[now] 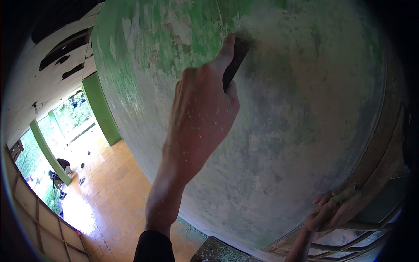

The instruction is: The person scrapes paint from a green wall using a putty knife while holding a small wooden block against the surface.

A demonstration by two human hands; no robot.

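My left hand [203,100] is raised in the middle of the view, its back toward me. It is closed on a dark flat scraper [237,61], with the index finger stretched along it and the thumb on the other side. The scraper's upper end meets the wall [279,131], where green paint is flaking and bare grey patches show. Pale flecks lie on the hand and forearm. Low on the right, my right hand [323,215] is at the wooden window frame [371,161], fingers curled by a pale, rod-like piece that I cannot make out.
A dark surface [218,251] strewn with paint chips stands at the wall's foot. The tiled floor [118,183] runs left toward a bright opening with green posts [49,150]. A person [56,179] is near that opening. Glass panes [379,205] lie low on the right.
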